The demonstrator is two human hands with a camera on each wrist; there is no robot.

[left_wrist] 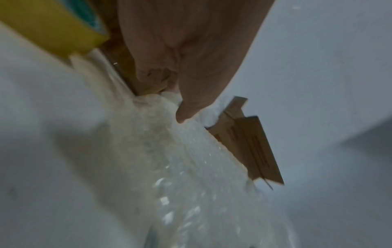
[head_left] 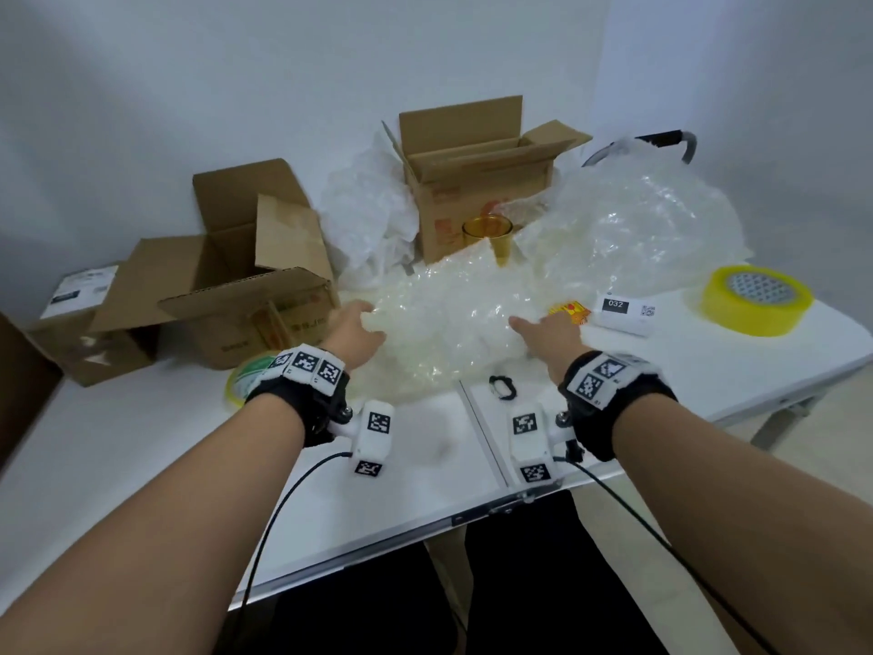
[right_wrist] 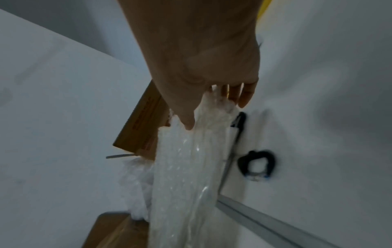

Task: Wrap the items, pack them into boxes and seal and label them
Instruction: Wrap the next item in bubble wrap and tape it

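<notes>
Both hands grabbing the bubble wrap sheet

Left hand (head_left: 356,330) and right hand (head_left: 550,330) pinch bubble wrap (head_left: 444,319) mid-table; dragging it could easily topple the amber glass (head_left: 489,238) behind.

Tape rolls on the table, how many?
2. One yellow tape roll at the table's right edge; a second tape roll by the left wrist, partly hidden behind the wristband. More may lie under the bubble wrap.

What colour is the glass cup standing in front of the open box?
Amber yellow; the cup shows best in the head view.
</notes>
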